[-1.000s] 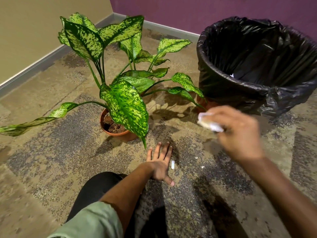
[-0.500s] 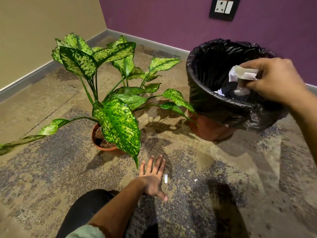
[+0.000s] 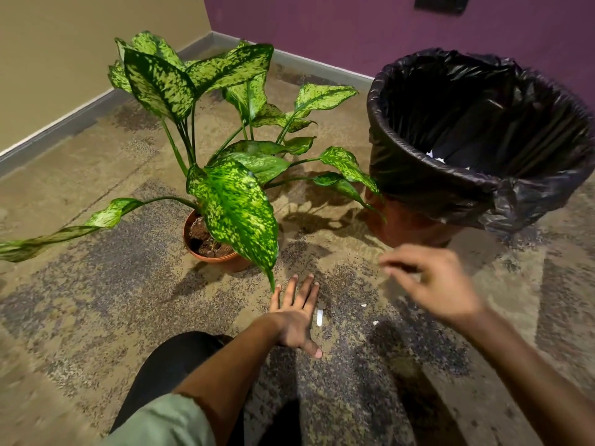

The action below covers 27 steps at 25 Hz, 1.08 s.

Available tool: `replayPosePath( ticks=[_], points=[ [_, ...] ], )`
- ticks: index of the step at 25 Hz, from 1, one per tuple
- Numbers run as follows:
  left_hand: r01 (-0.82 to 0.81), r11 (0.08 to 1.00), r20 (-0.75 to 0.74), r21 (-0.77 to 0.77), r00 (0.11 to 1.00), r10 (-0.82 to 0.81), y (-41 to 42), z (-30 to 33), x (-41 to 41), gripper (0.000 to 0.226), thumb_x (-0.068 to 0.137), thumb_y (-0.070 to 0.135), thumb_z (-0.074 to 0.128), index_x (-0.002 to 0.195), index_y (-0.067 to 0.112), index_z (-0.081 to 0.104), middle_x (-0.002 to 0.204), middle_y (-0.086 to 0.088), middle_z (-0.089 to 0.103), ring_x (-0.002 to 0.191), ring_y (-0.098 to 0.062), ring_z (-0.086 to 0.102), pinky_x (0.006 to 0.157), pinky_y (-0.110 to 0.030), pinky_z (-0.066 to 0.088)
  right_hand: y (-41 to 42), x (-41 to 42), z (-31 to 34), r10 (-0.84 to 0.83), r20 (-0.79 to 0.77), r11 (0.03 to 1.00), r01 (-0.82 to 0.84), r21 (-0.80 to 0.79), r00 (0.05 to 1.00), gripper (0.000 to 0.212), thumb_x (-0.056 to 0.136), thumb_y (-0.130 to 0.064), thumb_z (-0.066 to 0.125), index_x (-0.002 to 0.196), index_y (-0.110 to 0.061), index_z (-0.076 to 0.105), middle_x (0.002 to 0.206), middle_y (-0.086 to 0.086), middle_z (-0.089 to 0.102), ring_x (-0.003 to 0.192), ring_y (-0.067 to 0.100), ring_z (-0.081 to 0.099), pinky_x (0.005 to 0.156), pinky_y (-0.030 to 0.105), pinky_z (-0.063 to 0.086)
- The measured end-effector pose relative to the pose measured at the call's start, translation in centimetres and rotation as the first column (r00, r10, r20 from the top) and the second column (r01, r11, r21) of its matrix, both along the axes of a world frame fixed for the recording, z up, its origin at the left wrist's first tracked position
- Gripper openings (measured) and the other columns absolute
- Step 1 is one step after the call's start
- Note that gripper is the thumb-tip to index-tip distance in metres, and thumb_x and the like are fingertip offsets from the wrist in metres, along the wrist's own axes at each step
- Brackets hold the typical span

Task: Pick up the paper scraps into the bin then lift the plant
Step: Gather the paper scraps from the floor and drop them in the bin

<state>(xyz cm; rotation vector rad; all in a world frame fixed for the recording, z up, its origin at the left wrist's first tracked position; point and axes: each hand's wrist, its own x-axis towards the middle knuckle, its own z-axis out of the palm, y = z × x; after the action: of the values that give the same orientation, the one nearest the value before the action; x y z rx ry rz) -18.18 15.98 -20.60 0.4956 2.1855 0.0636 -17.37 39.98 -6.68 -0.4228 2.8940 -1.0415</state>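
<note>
A spotted green plant [image 3: 231,194] grows in a terracotta pot [image 3: 222,257] on the carpet. Right of it stands a bin [image 3: 418,175] lined with a black bag, white scraps [image 3: 434,156] visible inside. My left hand [image 3: 294,317] rests flat on the carpet just in front of the pot, fingers straight. A thin white paper strip [image 3: 319,317] lies right beside it, with two tiny scraps [image 3: 363,305] further right. My right hand [image 3: 431,281] hovers blurred above the floor in front of the bin, fingers loosely spread and holding nothing.
A beige wall [image 3: 80,59] and a purple wall [image 3: 322,24] meet in the corner behind the plant. A wall socket [image 3: 442,3] sits above the bin. My dark-trousered knee [image 3: 174,368] is at the bottom centre.
My right hand carried crumpled paper up over the bin, let it go, and has come back down towards the floor without it. My left hand stayed flat on the carpet.
</note>
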Motion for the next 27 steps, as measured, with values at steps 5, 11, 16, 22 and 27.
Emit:
replayPosePath(
  ticks=[5,11,16,22,27],
  points=[
    [-0.006,1.000,0.004,-0.003,1.000,0.006,0.2,0.1,0.0,0.137,0.065,0.070,0.068,0.137,0.020,-0.038,0.137,-0.002,-0.051,0.123,-0.030,-0.048,0.099,-0.054,-0.027,1.0,0.9,-11.8,0.154,0.381,0.903,-0.287,0.320,0.911,0.058,0.085,-0.031,0.066,0.138,-0.037,0.043,0.141,-0.014,0.040,0.129,0.008,0.036,0.110,0.033,0.031],
    [-0.001,1.000,-0.012,0.007,1.000,0.001,0.3,0.0,0.0,0.137,0.065,0.071,0.067,0.137,0.020,-0.038,0.136,-0.003,-0.051,0.122,-0.031,-0.048,0.095,-0.052,-0.030,1.2,0.8,-14.1,0.092,0.260,0.965,-0.150,0.213,0.961,0.025,0.083,-0.025,0.070,0.108,-0.026,0.071,0.104,-0.014,0.054,0.103,0.008,0.051,0.095,0.032,0.043],
    [-0.006,1.000,-0.006,-0.002,1.000,0.006,0.2,-0.1,0.0,0.138,0.064,0.072,0.067,0.136,0.020,-0.038,0.138,-0.004,-0.050,0.123,-0.031,-0.048,0.098,-0.055,-0.029,0.4,1.2,-14.2,-0.035,0.221,0.976,-0.014,0.216,0.975,0.010,0.090,-0.023,0.062,0.088,-0.023,0.072,0.089,-0.014,0.060,0.086,0.005,0.055,0.084,0.025,0.046],
    [0.002,1.000,-0.010,-0.005,1.000,-0.002,0.2,0.0,0.0,0.137,0.065,0.072,0.067,0.138,0.018,-0.036,0.139,-0.004,-0.049,0.123,-0.031,-0.048,0.098,-0.055,-0.027,-0.2,0.6,-14.6,-0.183,0.255,0.956,0.111,0.273,0.949,0.021,0.093,-0.021,0.056,0.111,-0.025,0.066,0.112,-0.007,0.063,0.098,0.009,0.057,0.090,0.022,0.044],
    [0.004,1.000,-0.029,-0.007,1.000,-0.004,0.3,-0.2,0.0,0.138,0.063,0.072,0.067,0.139,0.019,-0.036,0.140,-0.004,-0.048,0.122,-0.030,-0.047,0.093,-0.054,-0.029,-0.7,0.9,-15.0,-0.218,0.229,0.944,0.146,0.295,0.949,0.012,0.094,-0.024,0.055,0.095,-0.027,0.067,0.106,-0.010,0.062,0.084,0.000,0.054,0.077,0.013,0.040]
  ],
)
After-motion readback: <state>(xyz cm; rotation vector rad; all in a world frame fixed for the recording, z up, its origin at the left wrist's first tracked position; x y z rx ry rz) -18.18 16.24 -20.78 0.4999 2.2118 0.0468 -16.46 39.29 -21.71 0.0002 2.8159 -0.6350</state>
